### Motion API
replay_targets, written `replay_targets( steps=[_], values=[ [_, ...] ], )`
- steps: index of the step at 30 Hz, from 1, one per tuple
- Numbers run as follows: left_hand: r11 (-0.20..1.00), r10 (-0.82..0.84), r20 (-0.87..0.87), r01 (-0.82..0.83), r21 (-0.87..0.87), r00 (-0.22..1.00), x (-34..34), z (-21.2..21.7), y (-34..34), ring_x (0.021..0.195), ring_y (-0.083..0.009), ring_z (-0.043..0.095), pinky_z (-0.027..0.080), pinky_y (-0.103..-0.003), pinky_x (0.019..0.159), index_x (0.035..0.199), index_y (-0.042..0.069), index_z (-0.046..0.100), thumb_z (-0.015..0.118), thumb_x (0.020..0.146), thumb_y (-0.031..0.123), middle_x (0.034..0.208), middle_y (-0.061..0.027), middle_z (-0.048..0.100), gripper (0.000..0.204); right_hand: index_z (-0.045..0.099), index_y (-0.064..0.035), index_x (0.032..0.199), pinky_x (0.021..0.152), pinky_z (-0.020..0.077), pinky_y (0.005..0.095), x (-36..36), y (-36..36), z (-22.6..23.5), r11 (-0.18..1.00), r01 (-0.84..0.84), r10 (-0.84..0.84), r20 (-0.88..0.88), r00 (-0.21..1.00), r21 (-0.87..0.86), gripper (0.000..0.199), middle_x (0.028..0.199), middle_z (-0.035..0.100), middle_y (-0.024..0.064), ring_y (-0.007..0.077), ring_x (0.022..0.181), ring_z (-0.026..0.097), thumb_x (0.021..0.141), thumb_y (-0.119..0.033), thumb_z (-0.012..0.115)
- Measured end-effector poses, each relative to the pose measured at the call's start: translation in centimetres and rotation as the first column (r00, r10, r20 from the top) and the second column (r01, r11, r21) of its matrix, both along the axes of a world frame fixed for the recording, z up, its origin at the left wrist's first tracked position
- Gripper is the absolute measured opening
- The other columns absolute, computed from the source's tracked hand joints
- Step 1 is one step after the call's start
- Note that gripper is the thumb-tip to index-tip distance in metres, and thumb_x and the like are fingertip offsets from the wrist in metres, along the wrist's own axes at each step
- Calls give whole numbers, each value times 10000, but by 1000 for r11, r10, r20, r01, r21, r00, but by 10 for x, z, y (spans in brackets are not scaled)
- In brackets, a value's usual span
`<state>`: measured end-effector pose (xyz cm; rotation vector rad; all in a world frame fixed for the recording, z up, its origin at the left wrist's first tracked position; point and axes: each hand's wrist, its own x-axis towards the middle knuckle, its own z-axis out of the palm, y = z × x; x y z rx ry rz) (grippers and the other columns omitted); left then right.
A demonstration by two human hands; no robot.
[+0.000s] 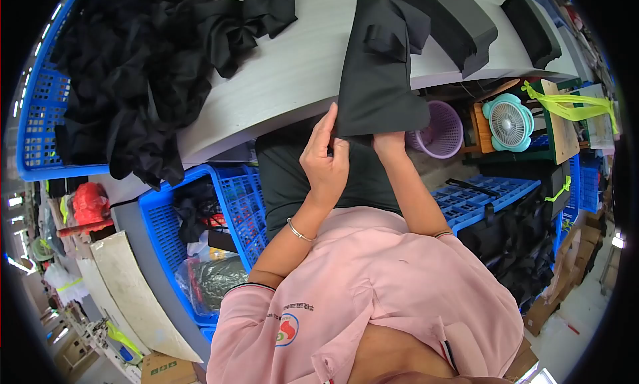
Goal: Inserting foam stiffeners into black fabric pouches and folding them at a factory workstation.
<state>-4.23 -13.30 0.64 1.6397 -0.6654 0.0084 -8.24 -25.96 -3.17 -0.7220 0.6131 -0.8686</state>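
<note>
A black fabric piece [376,94], shaped like a flat sleeve or bag with a loose folded strip on it, reaches from the tabletop past its near edge. My left hand [326,156] is upright against its left edge, fingers stretched out and close together. My right hand [389,143] goes in or under the fabric's lower edge; its fingers are hidden by the cloth, and I cannot tell how they are closed. Beyond the piece to the right lie a thick stack of black fabric [447,21] and a smaller black stack [530,28].
A large heap of black fabric [133,71] spills from a blue crate [41,128] on the left. Below are another blue crate [156,234] and, right of my lap, a purple basket [444,128]. A turquoise fan [510,123] stands farther right beside a blue crate [489,194].
</note>
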Motion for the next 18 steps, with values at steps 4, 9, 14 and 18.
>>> replay_targets(
  steps=[4, 9, 14, 18],
  values=[
    [997, 51, -405, -70, -31, 913, 10, -15, 10, 721, -65, 564, 521, -249, 707, 1339, 38, 624, 446, 882, -52, 945, -52, 699, 499, 574, -10, 1284, 1076, 402, 392, -16, -20, 11, 527, -537, 68, -597, 799, -659, 351, 1295, 606, 138, 280, 1260, 538, 1000, -214, 547],
    [966, -107, -713, -98, -241, 693, 12, -54, -3, 704, -56, 558, 491, -223, 657, 1280, -2, 650, 433, 953, 8, 872, -22, 673, 393, 648, -2, 1114, 938, 482, 436, 1, -37, -14, -230, -729, -409, -616, 673, -644, 289, 1190, 638, 219, 368, 1105, 611, 849, -85, 568],
    [933, -324, -794, 36, -357, 514, -5, -87, -17, 697, -48, 549, 448, -223, 614, 1009, 5, 683, 483, 972, 64, 826, -10, 654, 212, 664, -32, 1087, 1019, 408, 496, 27, 8, 3, 52, -774, -588, -646, 487, -631, 293, 1217, 626, 155, 362, 1152, 581, 817, -93, 569],
    [939, -334, -817, 95, -330, 470, -11, -50, -24, 663, -62, 568, 422, -218, 601, 897, -2, 671, 545, 927, 59, 780, -4, 663, 143, 648, -32, 1147, 1017, 361, 614, 19, 21, 45, -148, -725, -738, -413, 533, -672, 334, 1253, 597, 152, 372, 1162, 559, 832, -108, 566]
  ],
)
